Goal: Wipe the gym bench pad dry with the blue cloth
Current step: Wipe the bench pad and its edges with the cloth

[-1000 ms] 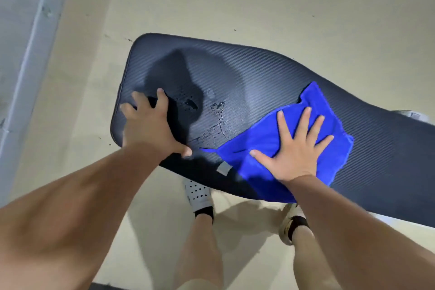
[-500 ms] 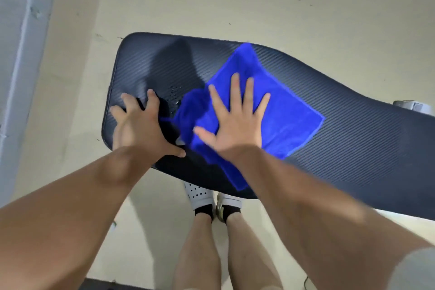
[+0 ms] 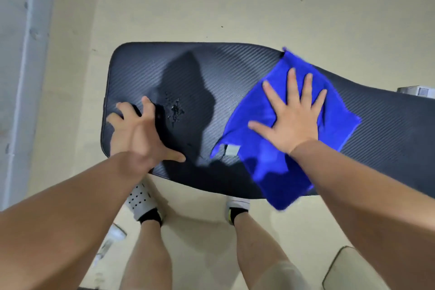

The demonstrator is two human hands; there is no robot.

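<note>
The black ribbed gym bench pad (image 3: 235, 73) runs from the left end out past the right edge of the view. My right hand (image 3: 292, 120) presses flat, fingers spread, on the blue cloth (image 3: 273, 167), which lies on the pad's middle and hangs over its near edge. A white tag shows at the cloth's left corner. My left hand (image 3: 138, 134) rests palm down on the pad's left end, fingers apart, holding nothing. Water droplets (image 3: 175, 110) glisten on the pad just right of my left hand, apart from the cloth.
Beige floor surrounds the bench. A grey wall strip (image 3: 21, 77) runs along the left. My two feet in white shoes (image 3: 141, 200) stand under the near edge. A pale object (image 3: 416, 90) shows behind the pad at the right, and a rounded pale shape (image 3: 348, 268) at bottom right.
My right hand has slid the blue cloth from beside my left hand back to the right along the pad. Droplets are uncovered again. My left hand stays in place.
</note>
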